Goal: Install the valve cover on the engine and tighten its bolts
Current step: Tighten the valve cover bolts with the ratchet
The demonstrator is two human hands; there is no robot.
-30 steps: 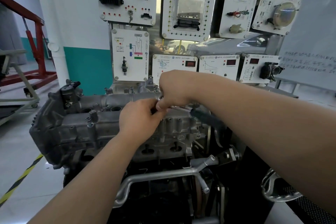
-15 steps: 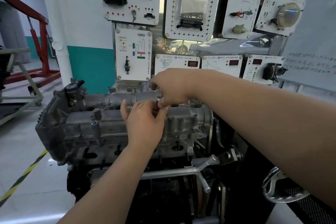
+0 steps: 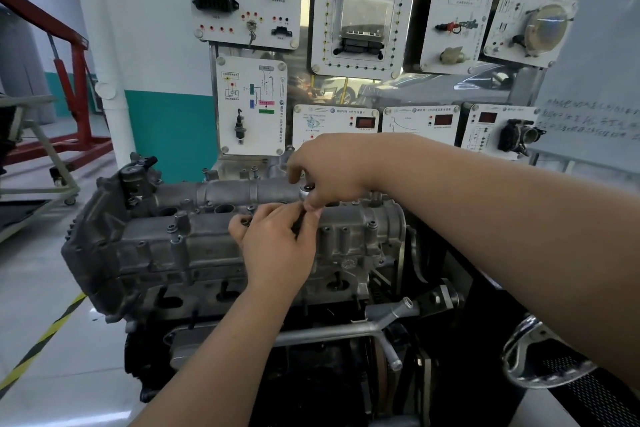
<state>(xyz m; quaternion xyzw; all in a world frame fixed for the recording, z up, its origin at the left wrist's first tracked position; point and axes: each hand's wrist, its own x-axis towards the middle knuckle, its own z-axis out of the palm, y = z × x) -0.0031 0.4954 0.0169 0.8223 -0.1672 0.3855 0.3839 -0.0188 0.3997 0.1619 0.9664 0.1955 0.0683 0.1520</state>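
Engine (image 3: pixel 207 291) carries the grey valve cover (image 3: pixel 156 246) seated along its top. At the cover's far edge the right hand (image 3: pixel 332 170) pinches a small round metal piece (image 3: pixel 307 189). The left hand (image 3: pixel 277 246) lies just below with fingers curled; what it grips, if anything, cannot be told.

left hand (image 3: pixel 277 246): back to camera, forearm rising from below, fingers bent, thumb and forefinger tips against the right fingertips (anything pinched there is hidden) | right hand (image 3: pixel 332 168): forearm entering from the right, wrist bent down, fingers curled round a small shiny part (image 3: pixel 306 188) | hands touching
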